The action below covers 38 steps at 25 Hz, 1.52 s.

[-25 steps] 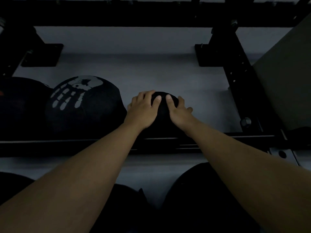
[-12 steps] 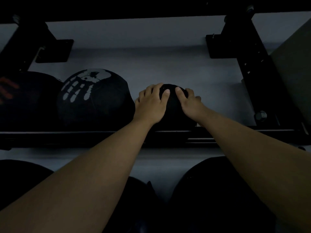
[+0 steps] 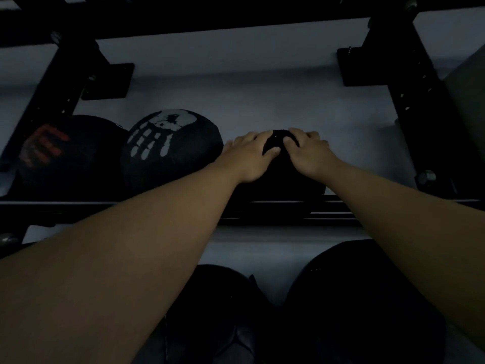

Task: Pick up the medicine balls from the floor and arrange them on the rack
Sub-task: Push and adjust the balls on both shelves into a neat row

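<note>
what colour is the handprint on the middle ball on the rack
White, on a black ball; it shows clearly in the head view.

Both hands cover most of the top of the black ball [image 3: 278, 177] on the rack [image 3: 288, 210], so any print on it stays hidden, and the dim light leaves its outline hard to follow. The left hand [image 3: 248, 160] and right hand [image 3: 309, 153] rest on it, but how firmly the fingers press cannot be told. The ball with the red handprint [image 3: 63, 156] is partly behind the rack's left post, its mark blurred. The white handprint on the next ball [image 3: 172, 151] is only clear enough to read as a hand. Two dark shapes [image 3: 362, 300] low in view are cut by the bottom edge and too dark to name, and both forearms run out of the frame
</note>
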### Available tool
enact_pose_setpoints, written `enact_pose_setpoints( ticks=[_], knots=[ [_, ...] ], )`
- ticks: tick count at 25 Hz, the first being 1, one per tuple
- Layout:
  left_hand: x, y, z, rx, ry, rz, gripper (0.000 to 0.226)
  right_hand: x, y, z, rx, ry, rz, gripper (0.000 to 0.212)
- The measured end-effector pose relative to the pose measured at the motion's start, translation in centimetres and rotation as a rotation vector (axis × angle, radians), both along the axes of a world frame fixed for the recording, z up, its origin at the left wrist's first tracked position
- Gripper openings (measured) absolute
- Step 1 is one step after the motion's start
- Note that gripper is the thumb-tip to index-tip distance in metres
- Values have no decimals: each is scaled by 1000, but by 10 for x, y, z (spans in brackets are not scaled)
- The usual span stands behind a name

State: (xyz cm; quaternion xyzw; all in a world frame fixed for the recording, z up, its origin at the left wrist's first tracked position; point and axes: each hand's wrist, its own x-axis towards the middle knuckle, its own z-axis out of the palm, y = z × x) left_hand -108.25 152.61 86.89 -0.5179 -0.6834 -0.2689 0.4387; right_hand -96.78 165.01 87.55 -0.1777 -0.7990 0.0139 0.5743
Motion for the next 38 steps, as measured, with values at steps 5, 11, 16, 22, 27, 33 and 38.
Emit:
enact_pose_setpoints(
  ticks=[5, 11, 16, 22, 27, 33, 38],
  knots=[
    [-44, -75, 14, 321, 2, 141, 55, -31, -64, 2, 143, -17, -19, 51],
    [-143, -154, 10, 357, -210, 91, 59, -111, -152, 7, 247, -87, 123, 56],
    [-171, -151, -2, 273, -191, -171, 63, -164, -179, 1, 288, -90, 12, 58],
    [-173, -140, -9, 336, -192, -180, 65, -164, -166, -1, 297, -77, -18, 59],
    [-177, -155, -4, 273, -127, -95, 67, -164, -174, -2, 308, -45, -36, 59],
    [-212, -221, 9, 252, -35, 165, 58, -178, -214, -2, 323, 11, -93, 52],
    [-270, -286, 15, 252, -47, 195, 55, -227, -276, 13, 387, -18, -15, 52]
  ],
)
